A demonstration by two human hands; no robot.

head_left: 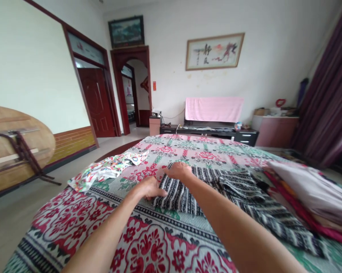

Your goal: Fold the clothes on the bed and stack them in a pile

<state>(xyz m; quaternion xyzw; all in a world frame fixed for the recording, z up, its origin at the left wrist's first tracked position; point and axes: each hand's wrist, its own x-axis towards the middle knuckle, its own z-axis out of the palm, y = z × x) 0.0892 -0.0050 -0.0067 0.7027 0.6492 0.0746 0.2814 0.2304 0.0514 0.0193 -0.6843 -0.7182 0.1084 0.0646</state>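
A black-and-white striped knit sweater (185, 195) lies partly folded on the flowered bedspread (148, 242), with one long sleeve-like part stretching to the lower right. My left hand (152, 188) grips its near left edge, the thumb on top of the knit and the other fingers partly hidden. Just beyond it, my right hand (180, 170) is closed on the far left corner of the same sweater; its fingertips are mostly out of sight. The two hands are close together but apart.
A white cloth with a colourful print (102, 170) lies crumpled at the left of the bed. On the right sits a stack of folded fabrics (310, 193). Beyond the bed stands a low black cabinet (246, 137); a folded round table (19, 148) leans at the left.
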